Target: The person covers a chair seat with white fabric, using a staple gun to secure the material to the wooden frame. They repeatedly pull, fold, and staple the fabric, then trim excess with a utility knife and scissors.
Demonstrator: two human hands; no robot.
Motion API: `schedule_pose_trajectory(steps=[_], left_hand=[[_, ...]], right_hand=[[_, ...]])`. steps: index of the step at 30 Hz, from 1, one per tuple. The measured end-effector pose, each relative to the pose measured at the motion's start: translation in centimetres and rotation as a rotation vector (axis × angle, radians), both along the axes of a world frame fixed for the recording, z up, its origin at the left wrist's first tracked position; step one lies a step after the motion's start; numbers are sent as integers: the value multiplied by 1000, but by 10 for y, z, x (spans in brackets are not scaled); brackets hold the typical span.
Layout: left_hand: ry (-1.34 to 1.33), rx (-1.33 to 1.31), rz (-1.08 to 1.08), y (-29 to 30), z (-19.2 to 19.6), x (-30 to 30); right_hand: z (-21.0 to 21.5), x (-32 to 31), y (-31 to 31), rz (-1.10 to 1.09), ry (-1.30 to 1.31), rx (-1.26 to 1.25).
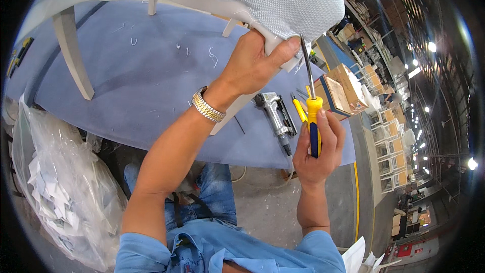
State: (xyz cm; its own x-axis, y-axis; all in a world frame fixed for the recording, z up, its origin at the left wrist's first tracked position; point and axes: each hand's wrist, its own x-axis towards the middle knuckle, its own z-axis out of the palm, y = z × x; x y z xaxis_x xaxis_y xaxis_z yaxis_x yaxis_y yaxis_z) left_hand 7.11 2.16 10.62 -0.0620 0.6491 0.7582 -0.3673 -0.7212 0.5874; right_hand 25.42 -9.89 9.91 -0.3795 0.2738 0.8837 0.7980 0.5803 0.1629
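A chair seat covered in light grey woven fabric (303, 0) stands over the table, its pale frame edge and legs showing below. My left hand (255, 63) is closed round the seat's front corner, thumb pressing on the fabric edge. In my right hand (323, 146) is a screwdriver (314, 102) with a yellow and blue handle. Its dark shaft points up, and the tip meets the fabric edge beside my left thumb. A grey pneumatic stapler (275, 119) lies on the table below my left hand, near a yellow-handled tool (299, 107).
Loose thread scraps dot the blue-grey padded table (151, 71). A clear plastic bag of fabric offcuts (60, 187) stands at the left. Cardboard boxes (338, 91) sit beyond the table on the right, with stacked chair frames (391, 146) farther off. An air hose (275, 186) hangs below the table edge.
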Motion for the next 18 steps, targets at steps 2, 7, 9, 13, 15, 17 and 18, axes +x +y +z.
schedule_pose_trajectory(steps=[2, 7, 9, 13, 15, 17, 18], left_hand=[[23, -13, 5, 5, -3, 2], [24, 8, -22, -1, 4, 0], [43, -25, -23, -4, 5, 0], [11, -17, 35, -5, 6, -1], [-2, -13, 53, -6, 5, -1], [1, -48, 24, -7, 7, -2], [11, -40, 40, -7, 8, -1]], right_hand=[[-11, 3, 15, 43, 30, 55], [-56, 13, 76, 231, 160, 154], [-74, 1, 93, 287, 289, 111], [-80, -17, 79, 246, 419, 34], [-84, -15, 62, 282, 511, -114], [-80, -16, 43, 419, 714, -415], [-72, -17, 30, 485, 829, -567]])
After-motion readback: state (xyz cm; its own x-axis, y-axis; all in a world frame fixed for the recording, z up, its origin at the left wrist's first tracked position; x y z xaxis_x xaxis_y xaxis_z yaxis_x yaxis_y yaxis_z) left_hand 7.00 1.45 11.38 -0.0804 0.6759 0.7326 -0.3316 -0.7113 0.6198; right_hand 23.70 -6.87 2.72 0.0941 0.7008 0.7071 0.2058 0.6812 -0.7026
